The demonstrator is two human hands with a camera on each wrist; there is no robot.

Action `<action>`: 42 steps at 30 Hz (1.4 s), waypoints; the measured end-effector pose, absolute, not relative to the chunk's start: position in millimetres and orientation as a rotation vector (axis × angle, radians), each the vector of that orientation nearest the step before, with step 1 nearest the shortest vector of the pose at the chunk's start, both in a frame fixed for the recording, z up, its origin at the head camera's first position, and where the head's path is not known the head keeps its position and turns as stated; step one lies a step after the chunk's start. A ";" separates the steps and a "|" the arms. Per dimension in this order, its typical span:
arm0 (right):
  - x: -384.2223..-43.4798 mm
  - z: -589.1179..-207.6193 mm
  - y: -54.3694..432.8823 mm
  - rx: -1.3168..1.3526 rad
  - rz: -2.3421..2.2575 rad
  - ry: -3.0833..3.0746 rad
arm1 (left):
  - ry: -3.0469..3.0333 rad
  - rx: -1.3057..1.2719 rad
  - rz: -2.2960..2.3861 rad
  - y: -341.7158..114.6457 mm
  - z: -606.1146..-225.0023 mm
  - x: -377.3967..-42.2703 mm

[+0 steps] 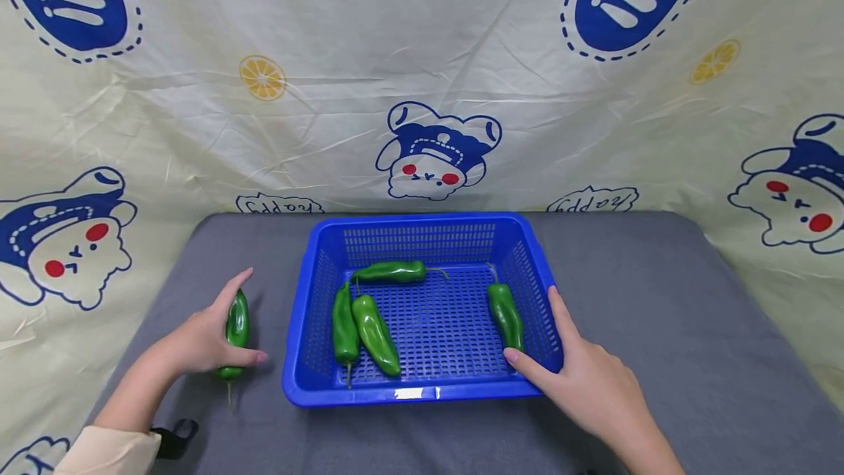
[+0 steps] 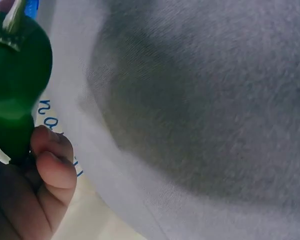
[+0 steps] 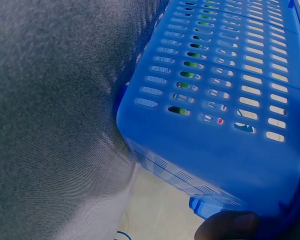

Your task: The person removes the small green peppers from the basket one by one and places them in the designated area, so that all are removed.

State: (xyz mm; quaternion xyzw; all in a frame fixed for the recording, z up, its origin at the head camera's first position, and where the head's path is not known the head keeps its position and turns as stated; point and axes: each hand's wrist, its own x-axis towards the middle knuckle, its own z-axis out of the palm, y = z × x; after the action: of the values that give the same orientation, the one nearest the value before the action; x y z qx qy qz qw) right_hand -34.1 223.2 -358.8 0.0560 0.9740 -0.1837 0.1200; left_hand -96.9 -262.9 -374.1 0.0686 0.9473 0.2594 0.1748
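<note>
Your left hand (image 1: 206, 339) pinched one green pepper (image 1: 238, 319) between its fingers, outside the basket; your right hand (image 1: 596, 387) gripped the blue basket (image 1: 475, 391) by its rim. Already inside were one pepper (image 1: 506, 316) just beside your right fingers and three peppers (image 1: 377, 337) farther left.

Free gap between outer pepper (image 1: 239, 321) and basket (image 1: 300, 314), raised side wall (image 1: 321, 314) as obstacle.

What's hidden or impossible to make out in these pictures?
Head view: part of the held pepper, behind the left hand.
Head view: the black object beside the sleeve, too dark to identify.
Right wrist view: the peppers inside the basket, mostly behind its wall.
Right wrist view: the right hand, nearly all cut off by the bottom edge.
</note>
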 end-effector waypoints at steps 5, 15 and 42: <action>-35.4 -357.9 222.7 0.165 -0.534 2.837 | 2.692 0.225 0.730 -260.2 -381.1 -96.5; -34.9 -357.5 222.2 0.161 -0.537 2.841 | 2.667 0.218 0.678 -255.8 -385.6 -98.4; -34.1 -358.5 222.8 0.173 -0.543 2.845 | 2.668 0.036 0.389 -244.7 -368.7 -92.7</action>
State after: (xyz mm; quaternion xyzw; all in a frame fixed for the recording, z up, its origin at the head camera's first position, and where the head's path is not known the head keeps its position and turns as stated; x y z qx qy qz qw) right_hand -34.1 222.8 -358.5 0.0591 0.9735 -0.1857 0.1196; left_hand -92.7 -244.7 -368.7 0.0129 0.9651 0.1408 0.2206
